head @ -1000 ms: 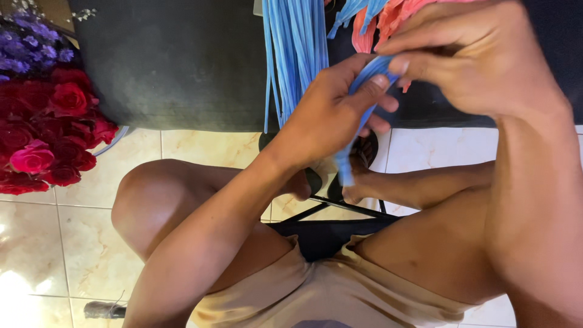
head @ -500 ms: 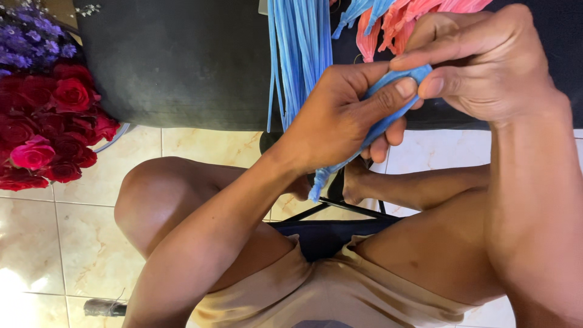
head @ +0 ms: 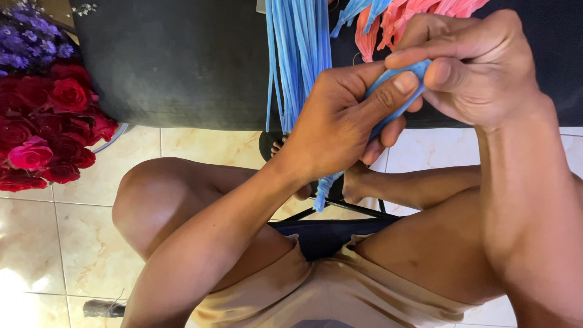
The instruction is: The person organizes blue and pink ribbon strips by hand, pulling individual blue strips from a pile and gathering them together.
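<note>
Cream marbled floor tiles (head: 54, 243) lie below us, and a dark, felt-like black surface (head: 176, 67) fills the upper frame. We sit with knees bent, in beige shorts (head: 316, 291).

Held item: a fuzzy light-blue chenille stem (head: 388, 103), soft and wire-like. Both hands work on it just in front of the surface edge.

Left hand (head: 337, 130): grip closed around the stem's middle, thumb tip pressing it near the top. The stem's lower tail hangs out below this grip and ends frayed above the crossed feet.

Right hand (head: 480, 67): grip narrow, thumb and forefinger pinching the stem's upper end, touching the left thumb. The two grips meet at one point on the stem.

Beyond the left grip, a bundle of matching blue stems (head: 297, 54) lies across the surface and droops over its edge. Beyond the right grip lies a smaller heap of pink stems (head: 419, 18), with a few blue ones among them. Well to the left of both grips: a bunch of red roses (head: 48, 127) with purple sprigs (head: 30, 42) above it.

Judgement: the step in hand looks like bending or twisting the stem at the pinch point. We judge the next move calls for the left grip to hold firm as anchor while the right turns or folds its end; slack there would let the soft wire slip round.
</note>
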